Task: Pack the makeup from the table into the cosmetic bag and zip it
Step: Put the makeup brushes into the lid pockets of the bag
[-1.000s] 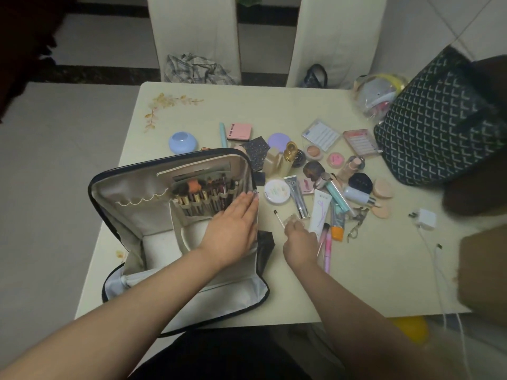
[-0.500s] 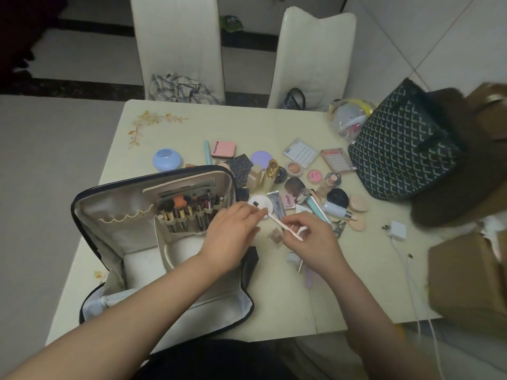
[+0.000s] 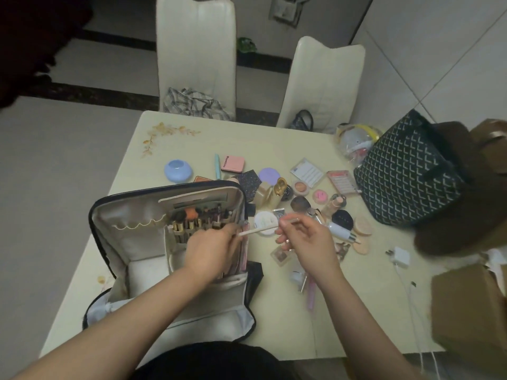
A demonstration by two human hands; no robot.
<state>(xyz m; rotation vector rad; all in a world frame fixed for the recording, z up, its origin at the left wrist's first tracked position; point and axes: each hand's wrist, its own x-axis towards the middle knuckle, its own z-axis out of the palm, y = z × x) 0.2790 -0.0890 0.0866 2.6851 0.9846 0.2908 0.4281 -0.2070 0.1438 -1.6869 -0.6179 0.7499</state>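
Cosmetic bag point(image 3: 137, 242): open on table point(image 3: 192, 144). Right hand point(image 3: 307, 239) pinches thin white stick point(image 3: 258, 230); left hand point(image 3: 211, 248) grasps its other end at bag's pockets.

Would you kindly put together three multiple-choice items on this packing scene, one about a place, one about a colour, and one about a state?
1. Where is the thin white makeup stick?
A. Inside the patterned tote
B. Held between both hands, beside the cosmetic bag
C. On a chair

2. What colour is the round dome-shaped case at the table's far left?
A. Light blue
B. Red
C. Black

3. What state is the cosmetic bag in?
A. Zipped shut
C. Folded flat
B. Open, brushes standing in its pockets

Answers: 1 B, the right hand pinches one end while the left hand meets the other; 2 A, it shows pale blue; 3 B, the lid is flipped up.
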